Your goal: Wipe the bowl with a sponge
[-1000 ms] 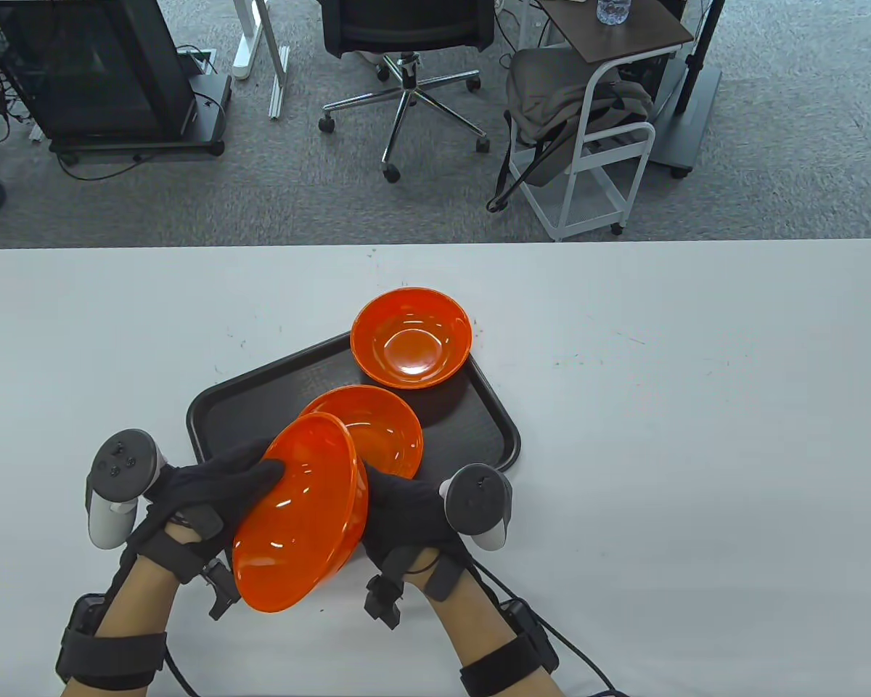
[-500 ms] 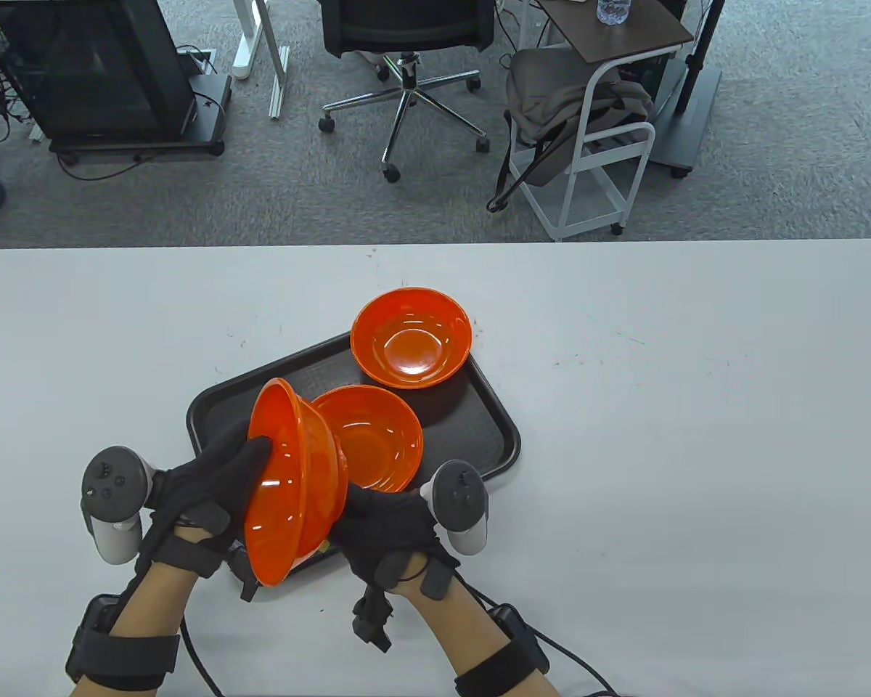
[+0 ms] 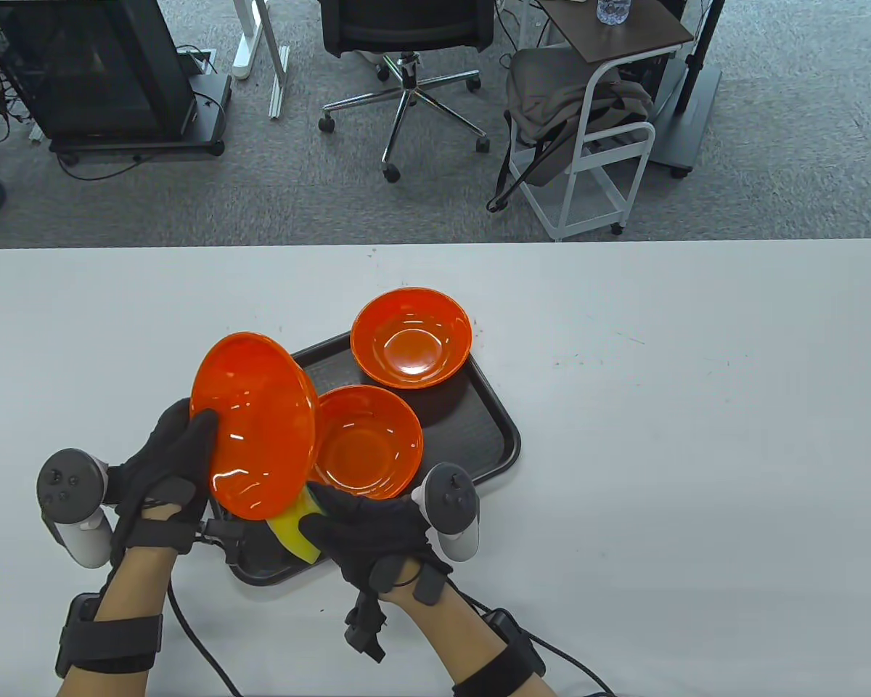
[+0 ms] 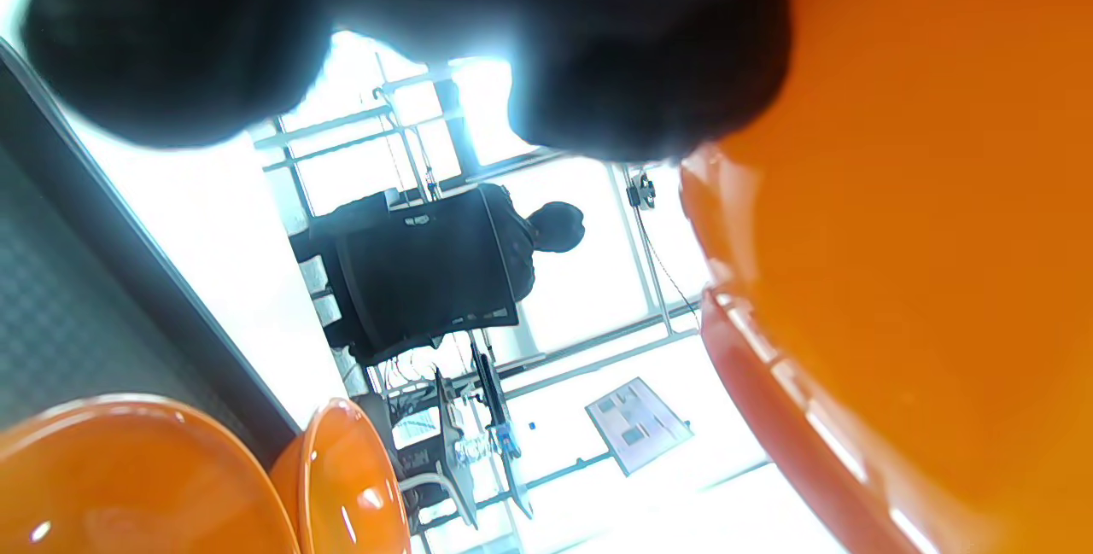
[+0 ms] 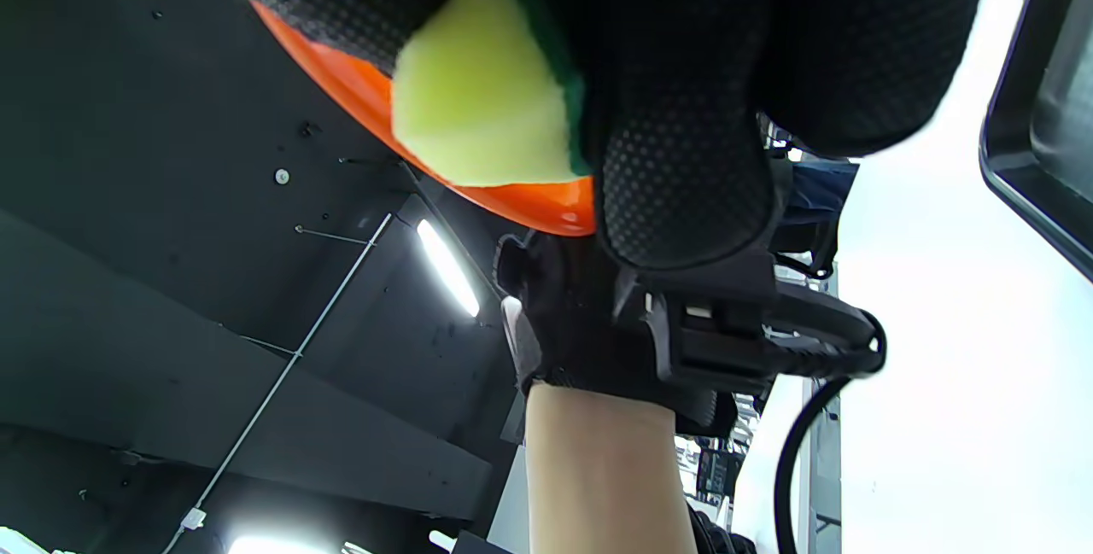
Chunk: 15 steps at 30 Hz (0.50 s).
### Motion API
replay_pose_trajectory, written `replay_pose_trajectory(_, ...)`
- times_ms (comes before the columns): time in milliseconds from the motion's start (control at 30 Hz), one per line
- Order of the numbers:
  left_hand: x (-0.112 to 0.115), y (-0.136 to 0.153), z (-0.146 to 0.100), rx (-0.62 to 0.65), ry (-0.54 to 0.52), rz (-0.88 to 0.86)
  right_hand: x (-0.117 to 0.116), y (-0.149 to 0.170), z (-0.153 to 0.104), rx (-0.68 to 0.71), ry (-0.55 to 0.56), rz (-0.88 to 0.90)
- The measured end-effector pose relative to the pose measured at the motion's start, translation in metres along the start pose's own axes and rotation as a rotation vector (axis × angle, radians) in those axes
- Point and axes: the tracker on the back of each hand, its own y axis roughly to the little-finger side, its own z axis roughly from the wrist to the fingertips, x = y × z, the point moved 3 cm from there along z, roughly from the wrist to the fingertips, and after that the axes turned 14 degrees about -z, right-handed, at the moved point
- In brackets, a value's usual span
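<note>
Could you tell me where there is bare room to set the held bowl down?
Bare table right of the tray, and along the far edge. The tray is crowded: two bowls, both hands and sponge.

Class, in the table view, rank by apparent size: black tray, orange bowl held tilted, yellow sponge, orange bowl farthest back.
1. Black tray
2. Tilted orange bowl in the left hand, though raised nearer the camera
3. Farthest orange bowl
4. Yellow sponge, partly hidden by the right hand
</note>
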Motion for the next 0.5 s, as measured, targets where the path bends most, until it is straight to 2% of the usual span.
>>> replay_pose_trajectory(100,-0.007,0.001,0.001,0.004,-0.041,0.051,0.006,-0.005,-0.001,0.023,0.035,-0.061)
replay_pose_trajectory(367,-0.013,0.003,0.002,-0.003,-0.059,0.126,0.027,-0.015,-0.006,0.083,0.167,-0.166)
replay_pose_trajectory(500,-0.012,0.002,0.002,-0.008,-0.043,0.158,0.039,-0.028,-0.011,0.147,0.269,-0.342)
